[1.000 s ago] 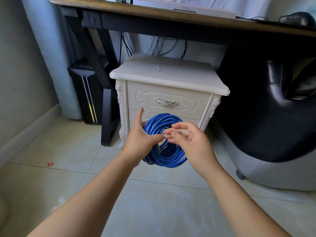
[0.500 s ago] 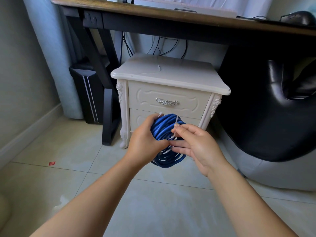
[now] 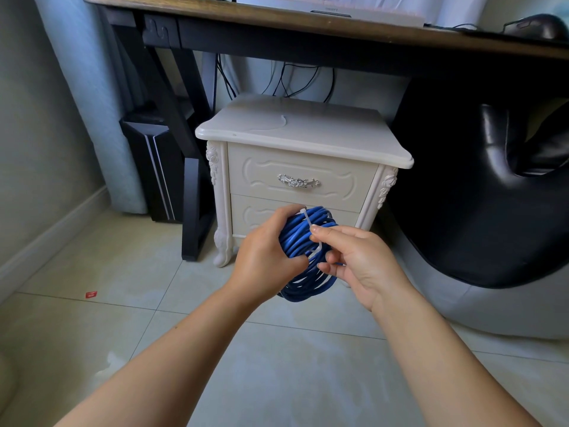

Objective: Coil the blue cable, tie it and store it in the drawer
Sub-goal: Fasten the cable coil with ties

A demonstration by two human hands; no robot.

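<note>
Left hand (image 3: 268, 257): fingers curled round the left side of the coil, gripping it.
Right hand (image 3: 361, 266): fingertips pinch the white tie against the strands.
Blue cable (image 3: 303, 285): wound into a coil, held in the air between both hands, low in front of the nightstand.
White tie (image 3: 308, 221): lies across the upper strands.
Nightstand (image 3: 301, 134): cream, just behind the coil.
Top drawer (image 3: 261, 180): closed, with a silver handle (image 3: 298, 182).
Desk (image 3: 277, 21): above the nightstand.
Black chair (image 3: 480, 195): at the right.
Red scrap (image 3: 91, 294): on the floor tiles, left.
</note>
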